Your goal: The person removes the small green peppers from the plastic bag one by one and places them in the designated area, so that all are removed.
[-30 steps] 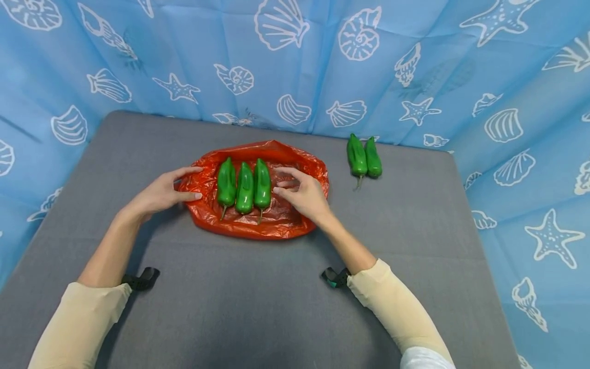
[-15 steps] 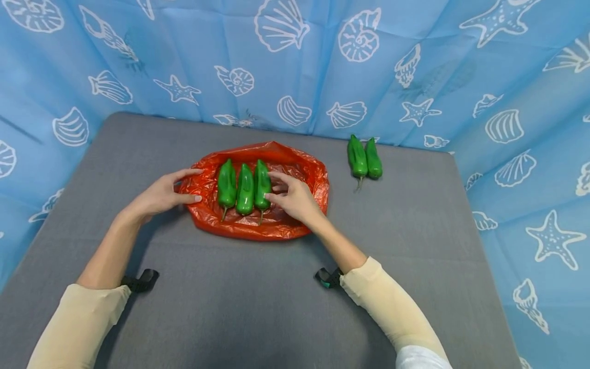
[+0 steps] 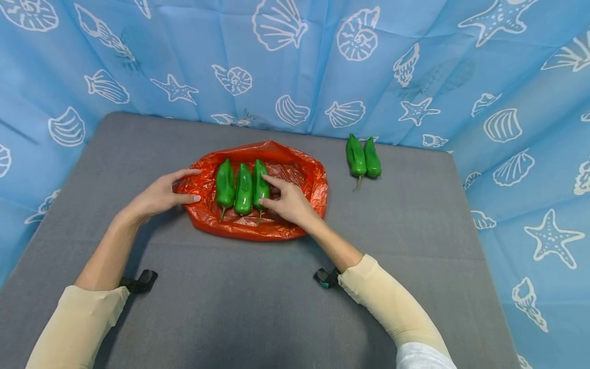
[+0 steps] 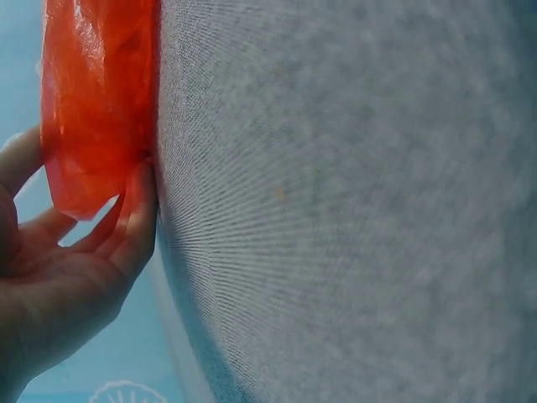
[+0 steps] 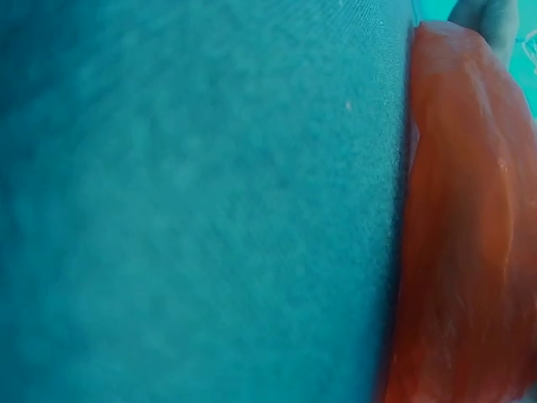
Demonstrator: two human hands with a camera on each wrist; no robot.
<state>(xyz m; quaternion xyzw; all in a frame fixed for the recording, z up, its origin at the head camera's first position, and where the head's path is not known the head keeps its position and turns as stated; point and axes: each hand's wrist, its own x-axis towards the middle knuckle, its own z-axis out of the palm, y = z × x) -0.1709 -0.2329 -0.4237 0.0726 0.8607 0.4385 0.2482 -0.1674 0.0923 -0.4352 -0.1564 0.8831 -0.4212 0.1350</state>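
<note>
Head view: three green peppers (image 3: pixel 244 190) side by side inside an open red bag (image 3: pixel 251 233) on a grey table (image 3: pixel 230 287). At the bag's left end, the left hand (image 3: pixel 159 193), clamped on the rim between thumb and fingers. Reaching into the bag from the right, the right hand (image 3: pixel 291 202), with thumb and forefinger spread apart. Just left of these tips, the rightmost bagged pepper (image 3: pixel 259 188), apparently in contact along its right side; unconfirmed in the right wrist view, behind the bag. Well apart, farther right, two further peppers (image 3: pixel 356 158).
</note>
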